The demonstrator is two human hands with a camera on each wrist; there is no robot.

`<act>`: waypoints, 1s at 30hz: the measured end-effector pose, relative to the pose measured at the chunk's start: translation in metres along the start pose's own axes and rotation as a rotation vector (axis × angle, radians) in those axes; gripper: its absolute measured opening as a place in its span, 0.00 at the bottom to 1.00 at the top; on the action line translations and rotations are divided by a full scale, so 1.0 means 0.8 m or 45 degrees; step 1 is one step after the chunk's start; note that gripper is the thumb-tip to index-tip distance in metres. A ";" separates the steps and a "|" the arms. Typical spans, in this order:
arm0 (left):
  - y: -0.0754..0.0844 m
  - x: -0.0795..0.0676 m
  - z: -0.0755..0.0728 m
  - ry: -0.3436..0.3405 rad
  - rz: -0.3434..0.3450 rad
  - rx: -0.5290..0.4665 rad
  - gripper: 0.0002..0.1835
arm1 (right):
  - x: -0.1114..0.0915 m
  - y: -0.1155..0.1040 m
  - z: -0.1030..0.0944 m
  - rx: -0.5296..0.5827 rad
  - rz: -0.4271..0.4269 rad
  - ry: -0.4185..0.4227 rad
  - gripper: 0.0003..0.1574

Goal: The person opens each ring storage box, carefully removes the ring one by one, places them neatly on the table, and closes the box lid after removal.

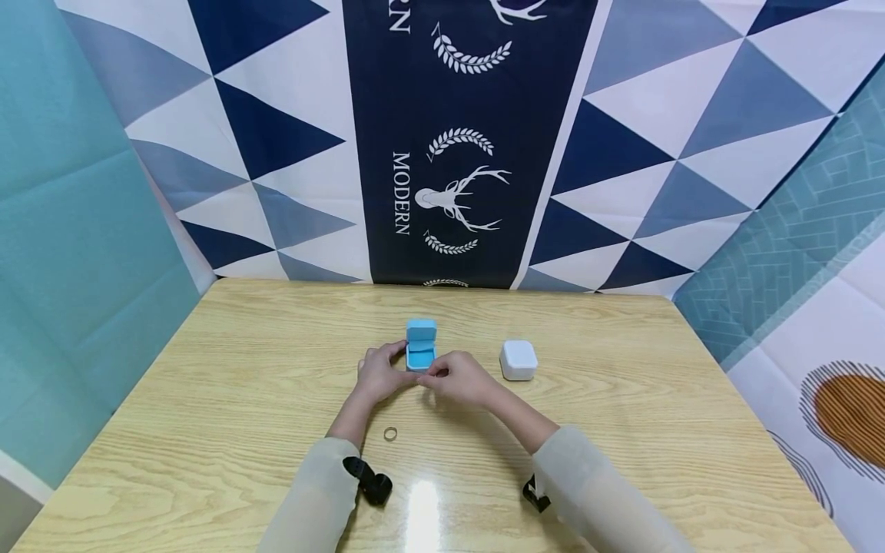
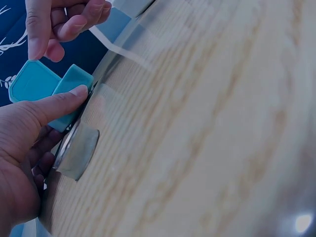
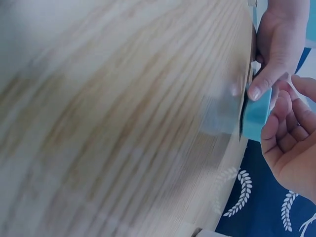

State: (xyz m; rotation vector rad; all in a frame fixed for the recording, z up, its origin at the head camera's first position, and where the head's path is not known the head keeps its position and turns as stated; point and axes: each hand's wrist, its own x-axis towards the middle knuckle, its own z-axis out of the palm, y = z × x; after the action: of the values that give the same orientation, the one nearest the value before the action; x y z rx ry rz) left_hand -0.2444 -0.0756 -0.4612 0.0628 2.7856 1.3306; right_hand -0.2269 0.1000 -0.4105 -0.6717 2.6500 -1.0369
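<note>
A small light-blue ring box (image 1: 420,361) stands on the table with its lid (image 1: 421,330) up and a bare blue inside. My left hand (image 1: 380,375) grips the box from the left. In the left wrist view its thumb (image 2: 69,101) presses the box's front wall; its other fingers are partly hidden. My right hand (image 1: 458,378) is at the box's front right corner, fingers loosely bent. In the right wrist view nothing shows between the right fingers (image 3: 291,128). A metal ring (image 1: 390,434) lies on the table nearer to me, beside the left wrist.
A white rounded box (image 1: 518,360) stands to the right of the ring box. The wooden table (image 1: 622,430) ends at a patterned cloth (image 1: 442,192) behind. Wrist cameras (image 1: 376,488) hang at both sleeves.
</note>
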 end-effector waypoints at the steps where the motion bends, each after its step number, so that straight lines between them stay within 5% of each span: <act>1: 0.000 0.000 0.000 -0.002 -0.001 -0.005 0.41 | 0.000 0.002 -0.001 0.008 0.006 0.012 0.13; 30: -0.002 0.001 0.002 -0.004 -0.018 -0.038 0.43 | 0.006 0.022 -0.013 0.096 0.170 0.243 0.10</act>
State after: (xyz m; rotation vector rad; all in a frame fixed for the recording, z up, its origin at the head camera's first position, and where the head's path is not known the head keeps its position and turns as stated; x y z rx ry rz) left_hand -0.2453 -0.0753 -0.4638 0.0434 2.7575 1.3673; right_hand -0.2409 0.1154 -0.4153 -0.3915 2.7540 -1.2096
